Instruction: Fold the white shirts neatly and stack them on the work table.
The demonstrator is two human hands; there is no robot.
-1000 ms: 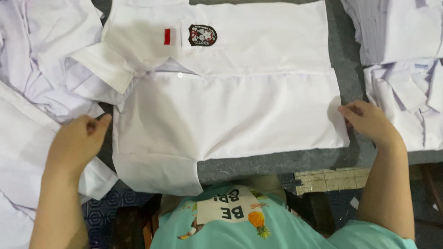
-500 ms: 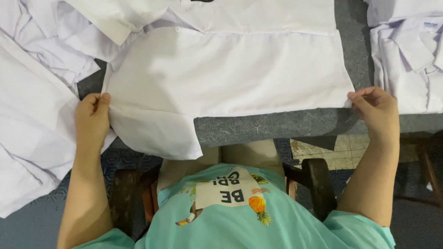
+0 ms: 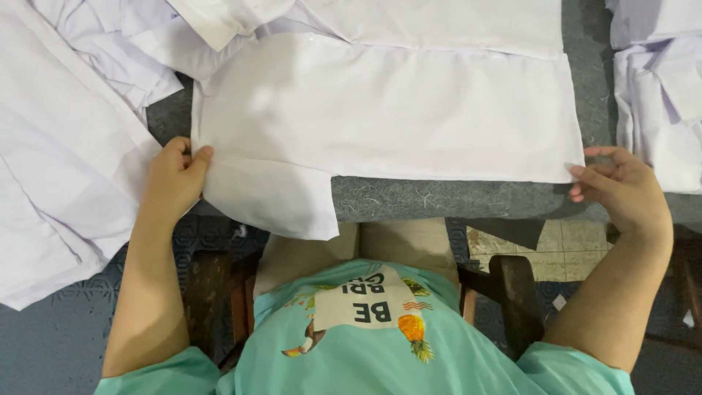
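Both bare forearms reach forward, spread wide; left hand point(image 3: 174, 178) fingers curled in a pinch, right hand point(image 3: 621, 190) fingers pinching too.

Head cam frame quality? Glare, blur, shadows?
Head view: sharp, no motion blur on the left hand or right hand; the white shirt is bright, mildly washed out near its upper left; soft shadow under the table edge; floor dim.

A white shirt point(image 3: 387, 110) lies flat on the grey table, its lower-left flap overhanging the edge.

Hands point(image 3: 175, 183) now at shirt point(image 3: 380, 110) hem
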